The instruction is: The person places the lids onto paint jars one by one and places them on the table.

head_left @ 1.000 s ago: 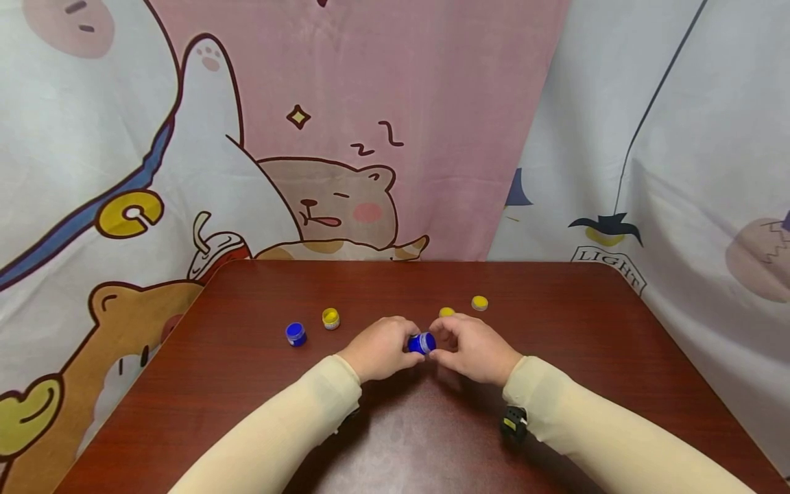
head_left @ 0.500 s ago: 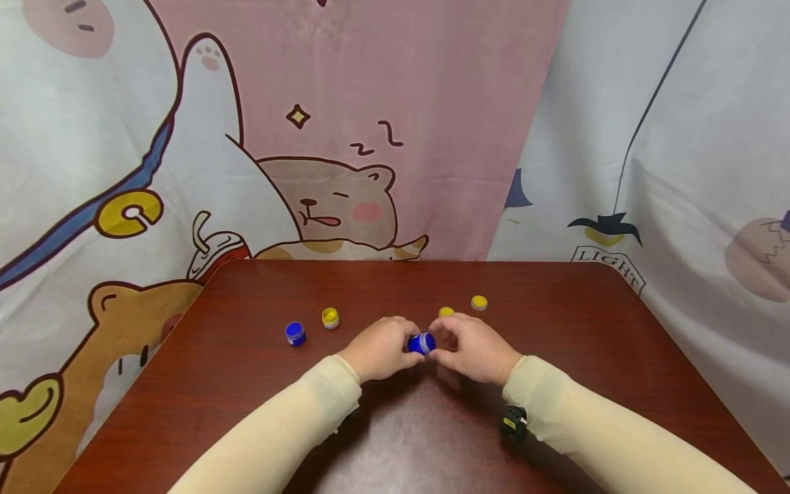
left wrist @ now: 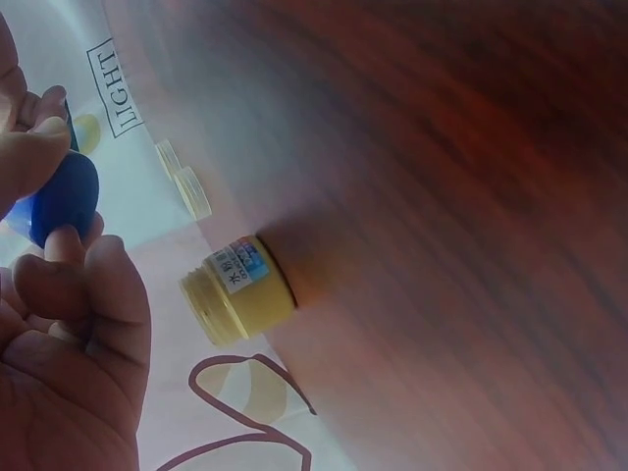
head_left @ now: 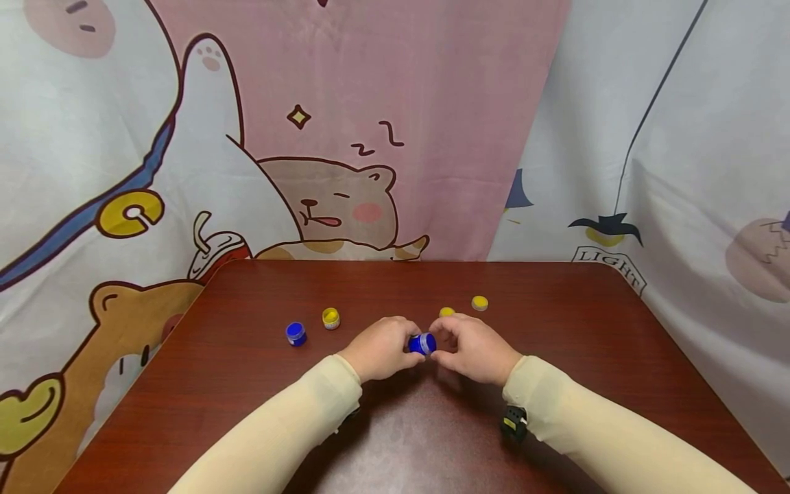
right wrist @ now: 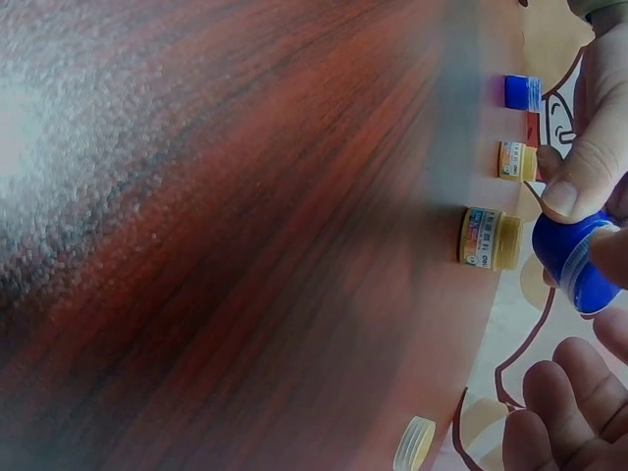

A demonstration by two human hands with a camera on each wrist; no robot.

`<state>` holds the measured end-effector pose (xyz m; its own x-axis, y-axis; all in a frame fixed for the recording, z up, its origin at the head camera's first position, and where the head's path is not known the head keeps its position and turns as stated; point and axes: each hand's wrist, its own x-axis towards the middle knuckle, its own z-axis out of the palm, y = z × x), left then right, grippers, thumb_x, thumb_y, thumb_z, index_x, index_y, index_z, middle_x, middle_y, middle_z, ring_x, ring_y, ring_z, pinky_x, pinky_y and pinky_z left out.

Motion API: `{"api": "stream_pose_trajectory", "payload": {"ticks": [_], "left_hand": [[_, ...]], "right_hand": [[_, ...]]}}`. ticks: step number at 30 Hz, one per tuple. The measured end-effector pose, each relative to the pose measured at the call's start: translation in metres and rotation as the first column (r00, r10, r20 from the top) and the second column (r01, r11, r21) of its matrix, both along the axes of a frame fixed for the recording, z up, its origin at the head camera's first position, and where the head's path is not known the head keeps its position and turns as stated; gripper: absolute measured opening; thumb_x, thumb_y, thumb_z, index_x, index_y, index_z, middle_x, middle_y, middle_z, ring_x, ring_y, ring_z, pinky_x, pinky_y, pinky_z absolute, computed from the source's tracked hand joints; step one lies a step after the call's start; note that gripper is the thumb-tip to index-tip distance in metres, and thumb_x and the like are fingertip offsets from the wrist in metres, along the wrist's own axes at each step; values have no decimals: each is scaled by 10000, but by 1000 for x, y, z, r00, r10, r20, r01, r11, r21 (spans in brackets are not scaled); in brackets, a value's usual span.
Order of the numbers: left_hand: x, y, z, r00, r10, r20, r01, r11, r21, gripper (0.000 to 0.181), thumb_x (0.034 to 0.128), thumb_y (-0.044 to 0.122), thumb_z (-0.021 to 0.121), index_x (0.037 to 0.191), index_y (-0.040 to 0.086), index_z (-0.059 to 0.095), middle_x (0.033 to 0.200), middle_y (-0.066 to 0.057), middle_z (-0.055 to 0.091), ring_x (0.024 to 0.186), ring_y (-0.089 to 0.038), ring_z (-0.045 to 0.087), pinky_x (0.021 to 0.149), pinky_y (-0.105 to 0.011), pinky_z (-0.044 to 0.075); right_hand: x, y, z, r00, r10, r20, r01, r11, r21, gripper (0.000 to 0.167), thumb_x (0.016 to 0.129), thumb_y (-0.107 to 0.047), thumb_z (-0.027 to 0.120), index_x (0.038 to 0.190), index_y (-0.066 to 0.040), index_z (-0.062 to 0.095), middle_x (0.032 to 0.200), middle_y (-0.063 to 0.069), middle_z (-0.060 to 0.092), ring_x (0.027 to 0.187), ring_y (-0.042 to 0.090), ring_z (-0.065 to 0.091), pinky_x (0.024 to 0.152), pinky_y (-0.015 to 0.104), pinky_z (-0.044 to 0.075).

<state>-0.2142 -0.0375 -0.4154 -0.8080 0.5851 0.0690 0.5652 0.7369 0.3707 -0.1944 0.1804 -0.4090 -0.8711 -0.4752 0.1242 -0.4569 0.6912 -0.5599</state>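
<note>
Below the frame's centre, your left hand (head_left: pixel 380 348) grips a blue jar (head_left: pixel 417 344), likely light and stiff, best held round its side; whether your right hand (head_left: pixel 476 348) pinches its lid (head_left: pixel 431 342) is unclear.

Left hand (head_left: pixel 381 348), right hand (head_left: pixel 478 348) close together, fingers (right wrist: pixel 554 402) curled.

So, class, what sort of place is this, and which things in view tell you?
Probably indoors, perhaps a makeshift craft or demonstration corner: a cartoon-printed cloth hangs behind a reddish-brown table, an open yellow jar stands on the tabletop, and a small blue jar is held above it.
</note>
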Motion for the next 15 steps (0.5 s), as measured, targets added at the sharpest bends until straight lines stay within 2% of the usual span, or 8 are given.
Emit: {"api": "stream_pose_trajectory", "payload": {"ticks": [15], "left_hand": [[0, 0, -1, 1000, -6, -6, 6, 1000, 0, 315, 919, 354, 828, 1108, 115, 749, 910, 48, 675, 774, -73, 577, 738, -216, 522]], "right_hand": [[0, 0, -1, 1000, -17, 17, 17, 1000, 3, 273, 888, -218, 858, 1109, -175, 705, 1012, -8, 701, 930, 108, 653, 833, 325, 586]]}}
